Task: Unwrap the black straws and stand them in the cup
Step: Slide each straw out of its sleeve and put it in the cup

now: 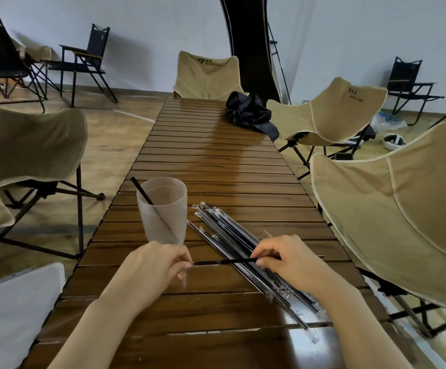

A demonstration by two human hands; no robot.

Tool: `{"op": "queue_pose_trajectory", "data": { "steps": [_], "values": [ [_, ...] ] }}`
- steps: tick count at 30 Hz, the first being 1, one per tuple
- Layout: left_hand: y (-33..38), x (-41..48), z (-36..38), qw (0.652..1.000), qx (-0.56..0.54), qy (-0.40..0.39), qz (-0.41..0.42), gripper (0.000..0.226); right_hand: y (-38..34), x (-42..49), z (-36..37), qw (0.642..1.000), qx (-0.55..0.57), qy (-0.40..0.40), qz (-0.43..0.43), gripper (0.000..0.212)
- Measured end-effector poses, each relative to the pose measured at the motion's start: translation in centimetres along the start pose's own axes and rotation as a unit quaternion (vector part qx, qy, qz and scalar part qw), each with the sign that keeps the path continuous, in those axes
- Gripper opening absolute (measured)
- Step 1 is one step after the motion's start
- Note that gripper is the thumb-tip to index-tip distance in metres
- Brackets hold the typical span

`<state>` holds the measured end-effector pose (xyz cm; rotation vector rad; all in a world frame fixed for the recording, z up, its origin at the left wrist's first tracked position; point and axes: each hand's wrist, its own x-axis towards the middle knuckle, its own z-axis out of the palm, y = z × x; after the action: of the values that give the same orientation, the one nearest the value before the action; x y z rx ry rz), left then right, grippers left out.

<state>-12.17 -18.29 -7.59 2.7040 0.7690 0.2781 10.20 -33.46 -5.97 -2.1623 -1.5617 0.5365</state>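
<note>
A frosted translucent cup (163, 209) stands on the wooden slat table (216, 161) with one bare black straw (143, 193) leaning in it. To its right lies a pile of black straws in clear wrappers (232, 235), running diagonally toward me. I hold one black straw (224, 261) level above the pile. My left hand (155, 265) pinches its left end. My right hand (288, 259) pinches it further right, and its far tip pokes out past that hand. Whether a wrapper still covers the held straw is unclear.
Beige folding chairs (392, 209) stand close on both sides and at the far end. A black bundle of fabric (248, 113) lies on the far right of the table. A white surface (16, 315) sits at my near left.
</note>
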Motion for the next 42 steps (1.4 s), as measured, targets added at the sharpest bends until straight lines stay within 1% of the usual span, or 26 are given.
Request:
{"op": "queue_pose_trajectory", "data": {
  "steps": [2, 6, 12, 17, 20, 24, 26, 30, 32, 36, 39, 42],
  "values": [
    [0.2, 0.0, -0.1, 1.0, 0.008, 0.004, 0.002, 0.011, -0.2, 0.1, 0.2, 1.0, -0.004, 0.001, -0.003, 0.016],
    [0.3, 0.0, -0.1, 0.999, 0.023, 0.025, -0.003, 0.013, 0.2, 0.2, -0.2, 1.0, 0.0, 0.024, 0.021, 0.018],
    [0.6, 0.1, -0.3, 0.998, 0.043, 0.042, -0.007, 0.017, 1.4, -0.1, -0.9, 0.997, -0.045, 0.039, 0.052, 0.013],
    [0.2, -0.2, -0.8, 0.998, 0.046, 0.043, -0.031, 0.018, 3.1, -0.8, -2.2, 0.985, -0.069, 0.112, 0.108, 0.01],
    [0.2, -0.3, -1.1, 0.997, 0.072, 0.014, -0.023, 0.02, 3.2, -1.1, -2.6, 0.977, -0.049, 0.162, 0.127, 0.008],
    [0.6, 0.1, -1.2, 0.995, 0.091, -0.048, -0.003, 0.022, 2.1, -0.9, -2.4, 0.976, -0.024, 0.184, 0.112, 0.006],
    [0.9, 0.3, -1.0, 0.995, 0.083, -0.059, 0.012, 0.023, 1.3, -0.5, -2.1, 0.978, -0.02, 0.183, 0.103, 0.007],
    [1.7, 0.2, -0.3, 0.996, 0.045, -0.066, 0.03, 0.021, -0.3, 0.2, -2.0, 0.976, 0.017, 0.198, 0.084, 0.006],
    [2.0, 0.0, 0.2, 0.997, 0.024, -0.066, 0.024, 0.02, -1.2, 0.4, -1.9, 0.976, 0.034, 0.202, 0.078, 0.003],
    [1.9, -0.3, 0.6, 0.998, -0.018, -0.063, 0.01, 0.02, -2.8, 0.8, -1.8, 0.973, 0.064, 0.208, 0.072, 0.005],
    [1.5, -0.3, 0.5, 0.998, -0.035, -0.05, 0.0, 0.019, -4.4, 1.1, -2.2, 0.965, 0.09, 0.24, 0.054, 0.008],
    [1.0, -0.3, 0.4, 0.998, -0.037, -0.041, -0.005, 0.015, -6.8, 1.3, -2.9, 0.945, 0.127, 0.3, 0.02, 0.014]
  ]
}}
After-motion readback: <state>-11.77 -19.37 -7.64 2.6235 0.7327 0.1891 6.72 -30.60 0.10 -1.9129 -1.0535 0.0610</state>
